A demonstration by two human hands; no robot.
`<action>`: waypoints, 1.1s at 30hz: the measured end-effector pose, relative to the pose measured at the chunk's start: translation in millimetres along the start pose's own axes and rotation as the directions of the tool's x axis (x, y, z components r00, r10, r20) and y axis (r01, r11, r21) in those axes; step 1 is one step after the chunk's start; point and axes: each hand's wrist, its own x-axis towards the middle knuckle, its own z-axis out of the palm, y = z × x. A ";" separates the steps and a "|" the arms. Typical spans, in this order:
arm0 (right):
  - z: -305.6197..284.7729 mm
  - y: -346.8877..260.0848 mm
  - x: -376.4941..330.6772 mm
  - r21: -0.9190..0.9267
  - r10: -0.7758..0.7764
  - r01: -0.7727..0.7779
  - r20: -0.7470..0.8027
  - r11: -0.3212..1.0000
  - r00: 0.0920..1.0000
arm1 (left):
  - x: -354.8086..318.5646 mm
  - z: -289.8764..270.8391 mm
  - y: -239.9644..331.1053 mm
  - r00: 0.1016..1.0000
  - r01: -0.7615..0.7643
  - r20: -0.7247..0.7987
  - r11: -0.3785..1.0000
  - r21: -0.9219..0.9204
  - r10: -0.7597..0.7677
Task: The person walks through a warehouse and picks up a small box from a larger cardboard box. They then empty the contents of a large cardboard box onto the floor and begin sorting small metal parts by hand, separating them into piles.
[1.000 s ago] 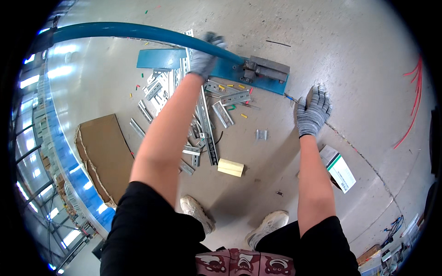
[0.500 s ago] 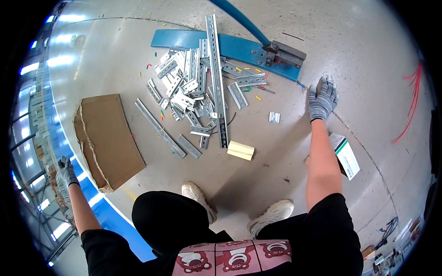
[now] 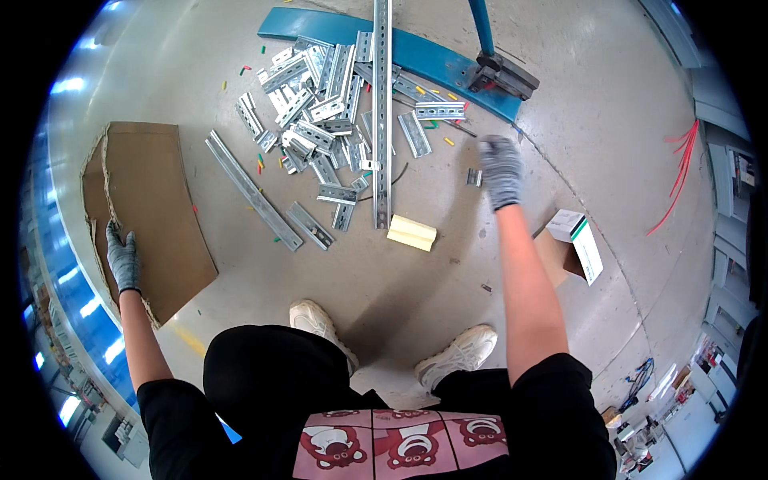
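Observation:
My right hand (image 3: 502, 172), in a grey striped knit glove, hangs over the floor. Motion smears its fingers, so their grip is unclear. Just left of it lies a short slotted metal rail piece (image 3: 474, 177). My left hand (image 3: 123, 260), gloved alike, is over the left edge of a brown cardboard sheet (image 3: 164, 208), fingers stretched out; whether it touches the sheet I cannot tell. Ahead of me lies a heap of cut slotted metal rails (image 3: 308, 108). One long slotted rail (image 3: 382, 144) extends from beside the heap across a teal metal base (image 3: 428, 60).
A dark clamp-like block with a teal lever (image 3: 504, 76) sits at the base's right end. Nearer lie a yellow folded piece (image 3: 412, 233) and a longer rail (image 3: 252, 190). An open white box (image 3: 578, 240) stands right of my forearm; red wires (image 3: 680, 176) lie farther right.
My right hand has swung left, toward the short rail piece. My left hand has come in from beyond the cardboard to over its edge. The whole view has shifted slightly.

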 end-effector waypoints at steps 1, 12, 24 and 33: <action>8.3 -36.2 3.2 0.010 -0.036 0.035 0.124 0.999 0.992 | -6.4 -3.1 -14.6 0.998 -0.053 -0.021 0.997 -0.052 0.052; 13.6 -75.7 9.0 0.063 0.358 -0.532 0.672 0.844 0.648 | -112.1 -9.8 216.3 0.844 -0.489 -0.244 0.872 0.015 0.478; -155.8 27.8 -136.5 0.174 0.177 -0.264 0.400 0.949 0.899 | -172.8 196.7 400.8 -0.181 -0.932 0.271 -0.076 -0.355 0.945; -227.7 75.4 -171.2 -0.324 0.514 -0.584 -0.279 0.745 0.811 | -194.2 198.9 406.4 -0.206 -0.863 0.348 -0.003 -0.504 0.915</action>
